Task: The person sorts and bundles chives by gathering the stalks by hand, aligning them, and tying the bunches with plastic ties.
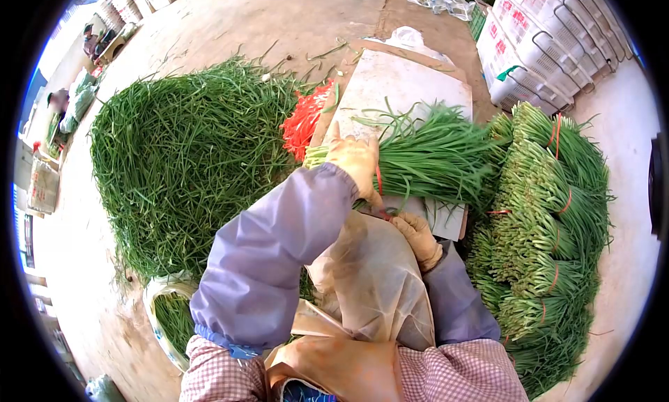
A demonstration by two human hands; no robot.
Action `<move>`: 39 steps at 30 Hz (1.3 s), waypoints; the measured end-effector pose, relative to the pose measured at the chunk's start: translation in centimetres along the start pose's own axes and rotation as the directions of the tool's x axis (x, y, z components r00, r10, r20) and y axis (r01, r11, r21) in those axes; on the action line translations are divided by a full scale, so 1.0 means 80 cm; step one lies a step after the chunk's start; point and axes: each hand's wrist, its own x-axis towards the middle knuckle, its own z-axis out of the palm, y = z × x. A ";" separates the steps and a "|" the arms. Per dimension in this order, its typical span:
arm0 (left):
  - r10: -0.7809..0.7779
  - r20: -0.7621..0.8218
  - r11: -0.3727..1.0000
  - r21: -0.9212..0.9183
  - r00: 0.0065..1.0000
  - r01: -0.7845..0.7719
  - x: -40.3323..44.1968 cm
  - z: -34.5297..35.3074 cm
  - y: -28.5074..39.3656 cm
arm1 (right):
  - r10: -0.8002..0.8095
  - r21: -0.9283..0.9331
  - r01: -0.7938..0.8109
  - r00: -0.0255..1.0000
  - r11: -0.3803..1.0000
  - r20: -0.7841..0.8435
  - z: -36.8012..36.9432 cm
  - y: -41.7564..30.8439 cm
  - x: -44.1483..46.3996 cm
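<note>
Left hand (354,164) clasping green bunch (439,155), red band (378,180) across, right hand (418,240) near (can't tell its grip)

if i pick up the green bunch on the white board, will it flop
The green bunch would probably flop at its leafy end, where thin leaves bend and splay. Its pale stem end, packed together beside the left hand, looks likelier to stay stiff. The red strip across the bunch might keep it together, if tied.
</note>
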 end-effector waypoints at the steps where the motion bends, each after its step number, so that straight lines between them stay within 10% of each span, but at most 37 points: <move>1: -0.001 0.035 0.998 -0.065 0.999 0.003 0.003 -0.004 -0.006 | -0.068 -0.101 0.069 0.998 0.992 0.020 0.000 -0.014 -0.002; 5: 0.027 -0.086 0.993 -0.110 0.996 -0.037 -0.007 0.000 -0.011 | -0.663 -0.644 0.552 0.743 0.530 0.091 0.022 -0.105 -0.002; 10: 0.109 -0.632 0.978 0.205 0.767 0.031 -0.087 0.006 -0.024 | -0.694 -0.396 0.577 0.656 0.714 -0.296 0.023 -0.157 -0.001; 14: 0.088 -0.587 0.941 0.314 0.805 0.127 -0.207 -0.033 -0.062 | -0.686 -0.295 0.623 0.690 0.725 -0.230 0.030 -0.201 0.003; 23: -0.374 -0.516 0.798 0.245 0.770 0.551 -0.503 -0.012 -0.043 | -0.485 -0.160 0.639 0.702 0.753 0.521 0.237 -0.162 0.001; 29: -0.653 -0.403 0.666 0.098 0.642 0.739 -0.614 0.071 0.023 | -0.553 -0.019 0.676 0.618 0.736 0.559 0.337 -0.110 -0.021; 39: -0.803 -0.143 0.594 -0.095 0.579 0.799 -0.633 0.070 0.043 | -0.228 -0.039 0.394 0.606 0.918 0.762 0.400 -0.055 -0.021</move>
